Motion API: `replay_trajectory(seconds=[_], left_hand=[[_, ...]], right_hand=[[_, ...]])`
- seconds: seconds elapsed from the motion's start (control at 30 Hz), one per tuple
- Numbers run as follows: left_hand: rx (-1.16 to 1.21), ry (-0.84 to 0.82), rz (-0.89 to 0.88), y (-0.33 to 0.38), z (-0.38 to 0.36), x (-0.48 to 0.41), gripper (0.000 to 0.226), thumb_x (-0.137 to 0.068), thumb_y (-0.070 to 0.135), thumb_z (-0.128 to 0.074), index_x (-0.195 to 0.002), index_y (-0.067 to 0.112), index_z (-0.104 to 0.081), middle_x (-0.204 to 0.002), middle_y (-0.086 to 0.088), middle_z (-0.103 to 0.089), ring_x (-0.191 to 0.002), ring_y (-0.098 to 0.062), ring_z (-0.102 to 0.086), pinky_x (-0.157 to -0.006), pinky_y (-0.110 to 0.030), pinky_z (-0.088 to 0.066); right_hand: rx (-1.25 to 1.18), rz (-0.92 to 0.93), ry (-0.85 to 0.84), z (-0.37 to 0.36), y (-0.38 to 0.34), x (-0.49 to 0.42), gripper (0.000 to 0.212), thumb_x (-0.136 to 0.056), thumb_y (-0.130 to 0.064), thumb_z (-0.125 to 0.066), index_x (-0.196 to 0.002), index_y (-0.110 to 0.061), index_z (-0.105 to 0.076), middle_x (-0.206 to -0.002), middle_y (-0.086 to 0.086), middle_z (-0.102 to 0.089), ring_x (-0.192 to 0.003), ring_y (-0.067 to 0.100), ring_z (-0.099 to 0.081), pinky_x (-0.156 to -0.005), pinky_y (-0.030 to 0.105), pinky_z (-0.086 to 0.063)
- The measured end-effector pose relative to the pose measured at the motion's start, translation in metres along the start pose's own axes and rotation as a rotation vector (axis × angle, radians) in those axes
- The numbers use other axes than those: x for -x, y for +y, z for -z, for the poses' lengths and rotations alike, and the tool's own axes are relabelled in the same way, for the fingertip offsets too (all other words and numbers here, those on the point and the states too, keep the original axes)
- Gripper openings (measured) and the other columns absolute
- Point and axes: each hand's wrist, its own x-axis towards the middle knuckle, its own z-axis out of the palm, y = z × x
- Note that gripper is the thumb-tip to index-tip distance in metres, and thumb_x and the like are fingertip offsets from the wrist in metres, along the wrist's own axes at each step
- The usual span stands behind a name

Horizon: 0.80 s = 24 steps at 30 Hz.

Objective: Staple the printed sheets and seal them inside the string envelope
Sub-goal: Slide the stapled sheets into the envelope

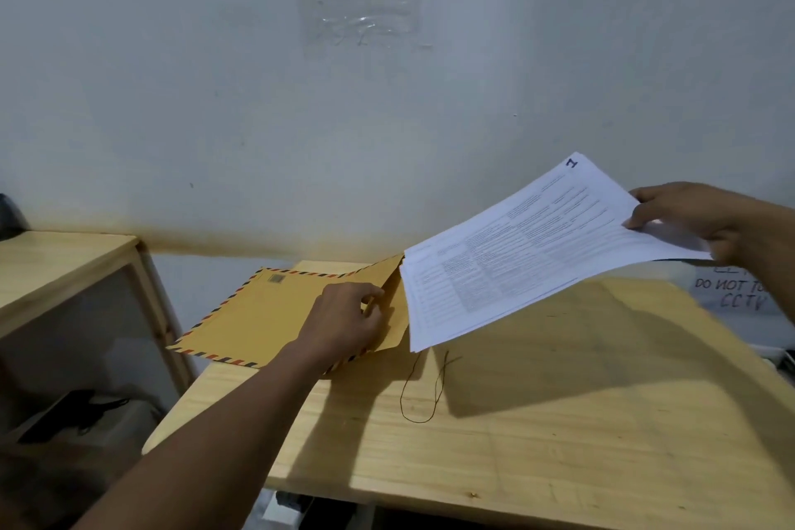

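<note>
A brown string envelope (266,314) with a red-and-blue striped border lies at the table's far left, its mouth facing right. My left hand (344,325) grips the upper side of that mouth and lifts it apart. My right hand (705,219) holds a stack of printed sheets (529,254) by the far right edge, tilted above the table. The stack's near left edge sits at the envelope's mouth, touching or just inside it. A thin dark string (423,394) trails from the envelope in a loop on the wood. No stapler shows.
The light wooden table (559,443) fills the lower right. A wooden cabinet (64,271) with a glass front stands to the left. A white sign (731,293) with handwritten letters leans at the far right. The wall is close behind.
</note>
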Motion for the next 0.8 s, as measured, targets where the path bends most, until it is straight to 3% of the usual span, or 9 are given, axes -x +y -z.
replay_trajectory(seconds=[0.1, 0.17, 0.27, 0.4, 0.5, 0.73, 0.8], left_hand=[[-0.019, 0.016, -0.006, 0.0, -0.002, 0.001, 0.038, -0.093, 0.027, -0.061, -0.13, 0.021, -0.069, -0.126, 0.004, -0.072, -0.106, -0.015, -0.066, -0.09, -0.037, -0.058], [-0.039, 0.034, -0.012, 0.001, -0.003, 0.002, 0.037, -0.094, 0.026, -0.061, -0.13, 0.021, -0.07, -0.128, 0.003, -0.071, -0.111, -0.016, -0.066, -0.095, -0.037, -0.057], [-0.103, 0.038, -0.053, 0.004, -0.003, 0.003, 0.036, -0.095, 0.022, -0.06, -0.13, 0.02, -0.07, -0.129, 0.002, -0.071, -0.114, -0.018, -0.066, -0.096, -0.038, -0.056], [-0.174, -0.019, -0.103, 0.011, -0.007, 0.003, 0.034, -0.093, 0.024, -0.056, -0.121, 0.022, -0.075, -0.113, -0.001, -0.077, -0.096, -0.023, -0.069, -0.08, -0.042, -0.059], [-0.21, -0.051, -0.096, 0.013, -0.01, 0.003, 0.035, -0.089, 0.022, -0.053, -0.113, 0.027, -0.078, -0.103, -0.001, -0.078, -0.084, -0.023, -0.067, -0.071, -0.042, -0.058], [-0.286, -0.107, -0.098, 0.005, -0.007, -0.001, 0.042, -0.091, 0.025, -0.059, -0.132, 0.027, -0.068, -0.112, 0.003, -0.075, -0.09, -0.019, -0.066, -0.073, -0.04, -0.06], [-0.295, -0.111, -0.093, 0.006, -0.008, -0.003, 0.046, -0.091, 0.029, -0.06, -0.136, 0.024, -0.065, -0.118, 0.002, -0.074, -0.094, -0.018, -0.067, -0.073, -0.038, -0.061]], right_hand=[[0.068, -0.031, -0.014, -0.02, 0.004, -0.003, 0.029, -0.092, 0.002, -0.054, -0.115, -0.008, -0.069, -0.109, 0.017, -0.07, -0.101, 0.038, -0.066, -0.085, 0.043, -0.055], [0.1, -0.059, -0.01, -0.028, 0.008, -0.005, 0.03, -0.091, 0.003, -0.054, -0.116, -0.006, -0.069, -0.114, 0.019, -0.069, -0.105, 0.039, -0.064, -0.092, 0.046, -0.052], [0.105, -0.096, 0.021, -0.04, 0.015, -0.007, 0.027, -0.091, 0.002, -0.054, -0.114, -0.002, -0.068, -0.117, 0.02, -0.066, -0.095, 0.035, -0.06, -0.079, 0.038, -0.049], [0.069, -0.104, 0.089, -0.066, 0.023, -0.01, 0.024, -0.089, -0.001, -0.057, -0.112, 0.002, -0.066, -0.116, 0.022, -0.065, -0.087, 0.033, -0.057, -0.076, 0.035, -0.044], [0.02, -0.072, 0.089, -0.09, 0.031, -0.011, 0.022, -0.088, 0.005, -0.053, -0.106, -0.001, -0.064, -0.097, 0.017, -0.064, -0.078, 0.029, -0.058, -0.066, 0.031, -0.047], [-0.031, -0.006, 0.124, -0.087, 0.03, -0.013, 0.025, -0.089, 0.007, -0.049, -0.106, -0.007, -0.062, -0.087, 0.009, -0.061, -0.073, 0.022, -0.057, -0.06, 0.028, -0.046], [-0.031, 0.008, 0.139, -0.08, 0.029, -0.016, 0.028, -0.088, 0.007, -0.051, -0.109, -0.005, -0.064, -0.093, 0.011, -0.064, -0.078, 0.025, -0.06, -0.067, 0.031, -0.048]])
